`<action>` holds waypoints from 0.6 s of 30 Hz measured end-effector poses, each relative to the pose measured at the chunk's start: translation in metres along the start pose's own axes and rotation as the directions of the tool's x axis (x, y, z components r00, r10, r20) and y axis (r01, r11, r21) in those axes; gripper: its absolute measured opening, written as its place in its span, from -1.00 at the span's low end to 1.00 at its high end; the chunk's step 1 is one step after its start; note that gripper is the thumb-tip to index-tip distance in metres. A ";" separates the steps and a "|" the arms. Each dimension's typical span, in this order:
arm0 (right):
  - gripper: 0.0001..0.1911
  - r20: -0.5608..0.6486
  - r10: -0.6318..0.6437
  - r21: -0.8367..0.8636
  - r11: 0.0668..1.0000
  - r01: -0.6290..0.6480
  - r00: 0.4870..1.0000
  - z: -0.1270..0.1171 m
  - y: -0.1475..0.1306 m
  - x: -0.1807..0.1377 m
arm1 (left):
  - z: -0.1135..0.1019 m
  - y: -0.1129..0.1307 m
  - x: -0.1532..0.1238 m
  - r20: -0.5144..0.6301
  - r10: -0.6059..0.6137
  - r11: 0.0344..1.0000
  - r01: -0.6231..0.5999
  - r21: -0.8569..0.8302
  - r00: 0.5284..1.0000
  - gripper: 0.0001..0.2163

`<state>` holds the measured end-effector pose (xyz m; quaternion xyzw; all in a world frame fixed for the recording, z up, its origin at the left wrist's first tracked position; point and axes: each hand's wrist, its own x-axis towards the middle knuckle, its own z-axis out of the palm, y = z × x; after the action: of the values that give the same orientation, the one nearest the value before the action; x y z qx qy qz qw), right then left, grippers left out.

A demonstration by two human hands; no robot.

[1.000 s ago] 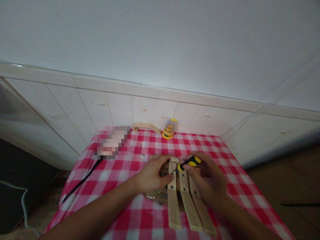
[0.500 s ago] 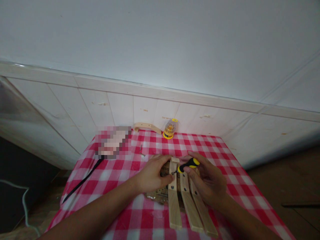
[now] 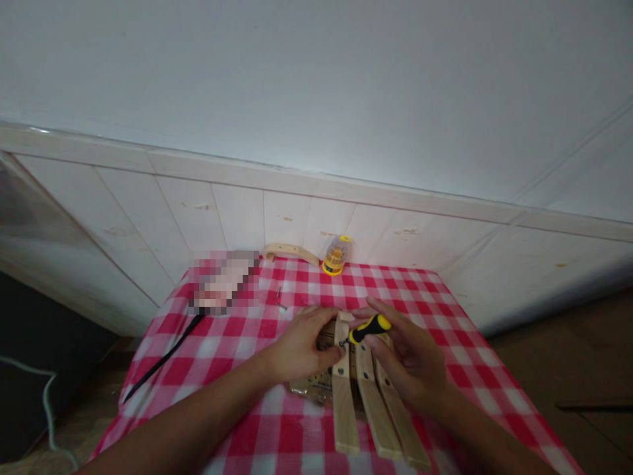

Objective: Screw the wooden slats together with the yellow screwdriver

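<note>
My left hand [image 3: 304,346] is closed around the upper part of a curved wooden hook piece [image 3: 345,412], thumb pressed on its front beside a screw. In my right hand [image 3: 408,353] is a screwdriver [image 3: 372,328] with a yellow and black handle, held tilted between thumb and fingers. Its tip meets the upper screw hole of that left wooden piece. Two more wooden pieces [image 3: 378,422] lie alongside to the right, with dark screws in them. Beneath them is a brown, printed board or package [image 3: 311,389] with a shiny clear edge, partly hidden by my hands.
A clear, yellow-based container of bits [image 3: 336,256] stands at the table's back by the wall. Beside it lies another curved wooden piece [image 3: 291,251]. Two loose screws [image 3: 279,293] rest on the checked tablecloth [image 3: 237,369]. A pixelated object [image 3: 225,284] with a black cable sits left.
The screwdriver handle has shifted slightly left, and my right fingers have loosened and changed position around it. My left hand and the wooden pieces stay in place.
</note>
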<state>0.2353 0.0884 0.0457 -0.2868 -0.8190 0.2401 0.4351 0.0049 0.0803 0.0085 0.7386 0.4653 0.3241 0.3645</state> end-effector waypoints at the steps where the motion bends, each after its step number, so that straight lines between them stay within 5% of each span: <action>1: -0.43 -0.018 0.002 -0.014 1.000 -0.002 1.000 0.001 0.000 0.000 | 0.000 0.000 0.000 0.000 -0.007 1.000 0.007 0.005 1.000 -0.47; 18: -0.59 -0.166 0.064 0.034 0.998 -0.059 0.984 0.013 0.012 -0.007 | 0.001 -0.001 0.000 0.003 -0.015 1.000 0.015 0.021 1.000 -0.50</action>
<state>0.2307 0.0906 0.0271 -0.3248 -0.7668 0.2403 0.4988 0.0052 0.0803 0.0076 0.7393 0.4737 0.3154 0.3598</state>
